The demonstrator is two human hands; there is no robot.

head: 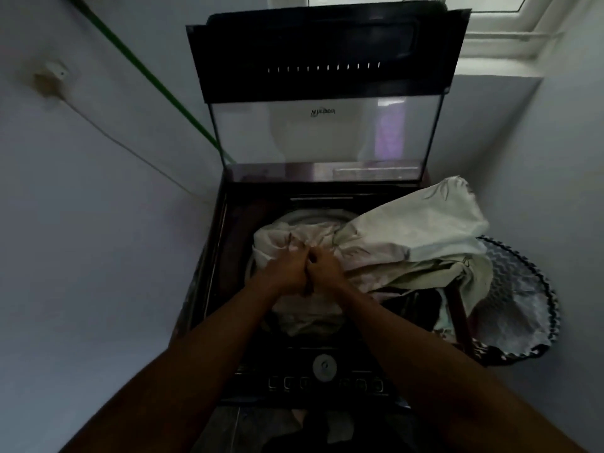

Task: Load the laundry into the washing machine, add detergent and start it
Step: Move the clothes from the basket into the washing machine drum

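Hands side by side: left hand (287, 268) and right hand (327, 266) fingers curled, gripping pale sheet (408, 237) over washer (215, 256) drum.

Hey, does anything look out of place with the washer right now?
Yes. A pale sheet is only partly in the drum: much of it spills over the washer's right edge toward the laundry basket, while both hands press the bunched part down.
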